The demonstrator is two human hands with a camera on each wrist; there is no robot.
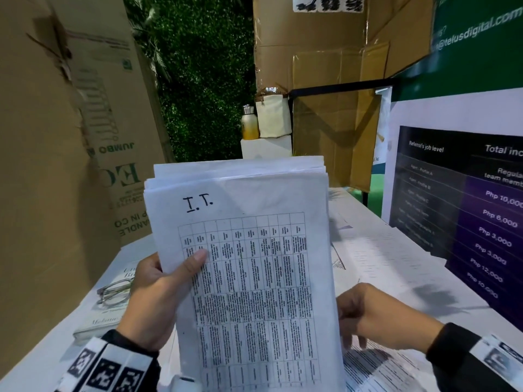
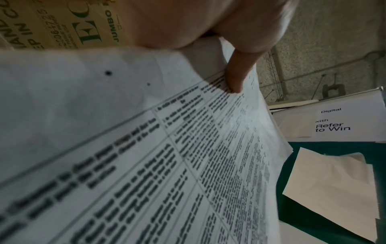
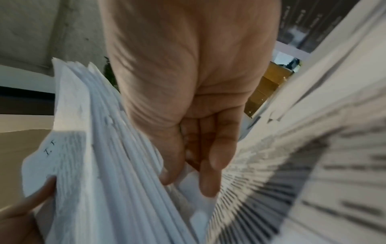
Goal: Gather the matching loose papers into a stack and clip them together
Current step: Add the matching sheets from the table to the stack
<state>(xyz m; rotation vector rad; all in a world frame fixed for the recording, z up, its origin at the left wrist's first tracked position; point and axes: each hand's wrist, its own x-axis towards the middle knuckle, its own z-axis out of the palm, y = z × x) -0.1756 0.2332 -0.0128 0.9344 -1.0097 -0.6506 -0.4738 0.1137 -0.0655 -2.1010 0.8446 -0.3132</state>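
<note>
Left hand (image 1: 154, 299): grasps upright paper stack (image 1: 249, 278), thumb on front sheet marked "I.T."
Right hand (image 1: 379, 315): fingers (image 3: 211, 178) relaxed between stack and loose sheets (image 1: 382, 369), grasping nothing.

I see a dim room from the head camera, but the stack of papers (image 1: 249, 278) looks bright and sharp. A dark shadow lies on the white table (image 1: 441, 295). Straight edges bend near the sides. Both wrist pictures are blurry, and the print close to the lens smears.
</note>
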